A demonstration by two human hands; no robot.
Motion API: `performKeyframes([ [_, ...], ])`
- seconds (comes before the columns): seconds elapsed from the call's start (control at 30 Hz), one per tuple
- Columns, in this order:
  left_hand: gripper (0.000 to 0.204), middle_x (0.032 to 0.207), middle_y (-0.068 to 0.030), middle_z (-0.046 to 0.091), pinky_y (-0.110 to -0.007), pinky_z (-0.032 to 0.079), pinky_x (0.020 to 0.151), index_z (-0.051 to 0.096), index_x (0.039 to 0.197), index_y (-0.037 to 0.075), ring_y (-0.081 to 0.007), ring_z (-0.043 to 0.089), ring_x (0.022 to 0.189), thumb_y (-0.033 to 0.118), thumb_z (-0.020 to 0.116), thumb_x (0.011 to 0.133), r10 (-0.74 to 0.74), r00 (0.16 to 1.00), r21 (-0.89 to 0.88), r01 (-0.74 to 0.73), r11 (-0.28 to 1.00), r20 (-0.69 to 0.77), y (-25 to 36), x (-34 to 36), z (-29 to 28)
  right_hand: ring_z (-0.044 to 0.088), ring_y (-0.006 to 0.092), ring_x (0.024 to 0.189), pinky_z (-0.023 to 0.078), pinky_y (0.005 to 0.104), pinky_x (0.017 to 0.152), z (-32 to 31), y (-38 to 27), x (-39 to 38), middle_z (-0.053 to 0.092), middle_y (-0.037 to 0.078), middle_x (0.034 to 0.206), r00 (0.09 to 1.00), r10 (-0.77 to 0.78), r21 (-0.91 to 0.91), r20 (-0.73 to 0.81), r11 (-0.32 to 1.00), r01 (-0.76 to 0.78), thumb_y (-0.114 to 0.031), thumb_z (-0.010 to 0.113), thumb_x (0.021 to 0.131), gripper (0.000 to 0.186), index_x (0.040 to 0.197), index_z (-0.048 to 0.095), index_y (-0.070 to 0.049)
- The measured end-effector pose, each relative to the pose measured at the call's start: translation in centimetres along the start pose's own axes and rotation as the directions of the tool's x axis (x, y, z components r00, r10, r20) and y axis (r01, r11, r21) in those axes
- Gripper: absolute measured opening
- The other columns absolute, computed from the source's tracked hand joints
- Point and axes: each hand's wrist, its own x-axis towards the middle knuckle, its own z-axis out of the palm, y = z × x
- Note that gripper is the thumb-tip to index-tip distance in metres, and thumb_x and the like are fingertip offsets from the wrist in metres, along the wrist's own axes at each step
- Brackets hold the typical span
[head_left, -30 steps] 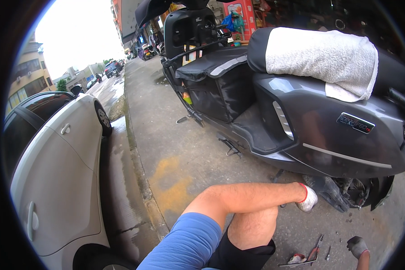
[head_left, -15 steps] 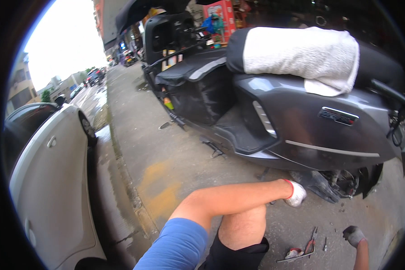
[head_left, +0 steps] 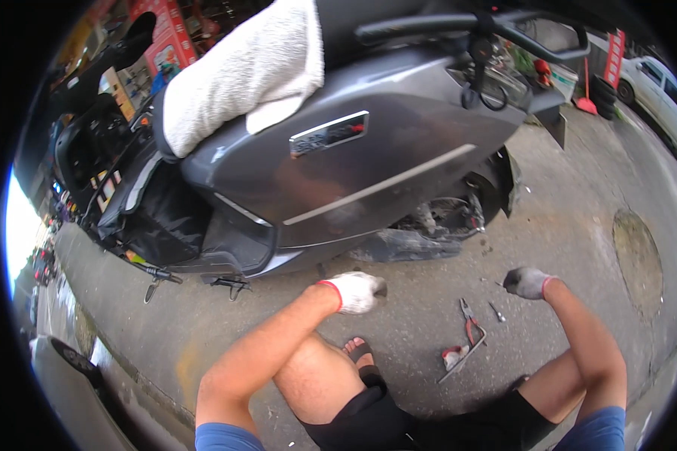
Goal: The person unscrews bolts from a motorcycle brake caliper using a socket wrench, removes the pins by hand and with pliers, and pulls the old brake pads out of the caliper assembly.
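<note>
My left hand (head_left: 356, 292), in a white work glove with a red cuff, hovers in front of the scooter's lower side. Its fingers are curled in, and whatever they hold, if anything, is hidden. To the right, my right hand (head_left: 530, 283) wears a glove with dark, dirty fingers, which are closed; a tiny pale tip seems to show beside them. Nearest to it on the ground lie a small slim metal piece (head_left: 497, 312) and red-handled pliers (head_left: 471, 322). Next to the pliers are a bent metal bar (head_left: 462, 361) and a small red-and-white bundle (head_left: 453, 356).
A dark grey scooter (head_left: 399, 161) stands across the front, with a white towel (head_left: 241, 75) over its seat and exposed mechanical parts (head_left: 444, 214) low by the rear wheel. A round cover (head_left: 637, 252) is set in the ground at right. A parked car (head_left: 60, 391) is at lower left.
My view has swung to the right, bringing the scooter's rear and both my knees into sight. The right hand is now farther forward relative to the pliers; both hands remain closed.
</note>
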Motion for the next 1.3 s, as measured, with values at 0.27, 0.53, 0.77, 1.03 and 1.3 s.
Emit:
performKeyframes([
  [0.27,0.039,0.112,-0.0204,0.067,-0.043,0.047,0.093,0.062,0.118,0.007,-0.0370,0.061,0.107,0.036,0.055,0.093,-0.046,0.996,0.002,0.046,0.999,0.079,1.2,0.0,-0.8,0.064,0.0327,0.109,0.049,0.0398,0.094,-0.2,1.2,-0.3,0.068,0.017,0.115,1.000,0.007,0.039,-0.021,0.999,-0.006,-0.028,0.060,0.086,0.036,0.115,0.068,-0.007],
  [0.53,0.035,0.111,-0.0211,0.066,-0.042,0.047,0.091,0.062,0.116,0.006,-0.0366,0.062,0.106,0.031,0.054,0.094,-0.025,0.997,-0.003,0.026,1.000,0.075,1.4,-0.1,-0.7,0.064,0.0349,0.107,0.049,0.0423,0.091,0.1,1.7,0.0,0.068,0.019,0.113,0.999,0.003,0.031,-0.050,1.000,-0.001,-0.028,0.059,0.085,0.035,0.112,0.068,-0.007],
  [0.77,0.035,0.114,-0.0200,0.066,-0.041,0.047,0.092,0.062,0.117,0.007,-0.0353,0.062,0.107,0.031,0.054,0.094,-0.028,0.996,-0.012,0.030,0.999,0.082,1.9,0.4,-1.0,0.063,0.0365,0.108,0.049,0.0449,0.090,-0.5,1.0,0.8,0.067,0.020,0.114,0.998,0.010,-0.044,-0.063,0.999,-0.013,-0.024,0.057,0.085,0.033,0.109,0.069,-0.005],
  [1.03,0.031,0.107,-0.0169,0.068,-0.037,0.048,0.090,0.062,0.117,0.004,-0.0305,0.064,0.103,0.024,0.056,0.093,0.009,0.999,-0.111,-0.014,0.994,-0.046,3.4,1.9,-1.2,0.069,0.0346,0.093,0.054,0.0430,0.080,-3.9,1.7,7.6,0.071,0.019,0.103,0.933,0.073,-0.060,-0.353,0.993,-0.100,-0.027,0.054,0.089,0.032,0.107,0.068,-0.004],
  [1.3,0.027,0.102,-0.0192,0.067,-0.038,0.049,0.087,0.063,0.111,0.002,-0.0319,0.065,0.099,0.021,0.055,0.093,0.015,0.966,-0.064,-0.033,0.997,-0.258,11.6,6.9,-4.6,0.062,0.0217,0.079,0.051,0.0410,0.075,3.6,-0.5,12.7,0.068,0.010,0.096,0.890,0.437,0.927,-0.131,-0.265,0.267,-0.042,0.050,0.098,0.044,0.123,0.057,-0.006],
])
